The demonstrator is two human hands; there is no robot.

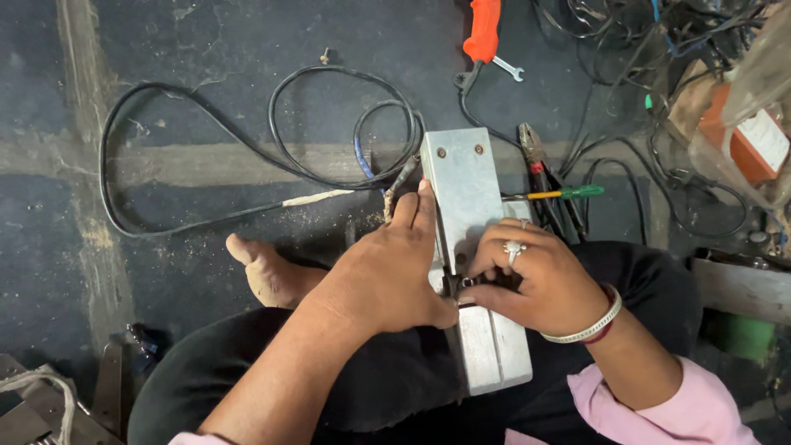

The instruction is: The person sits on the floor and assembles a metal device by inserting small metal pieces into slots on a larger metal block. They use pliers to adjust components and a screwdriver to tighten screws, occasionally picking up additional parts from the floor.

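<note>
Orange box with white label (behind clear plastic), far right edge.
</note>
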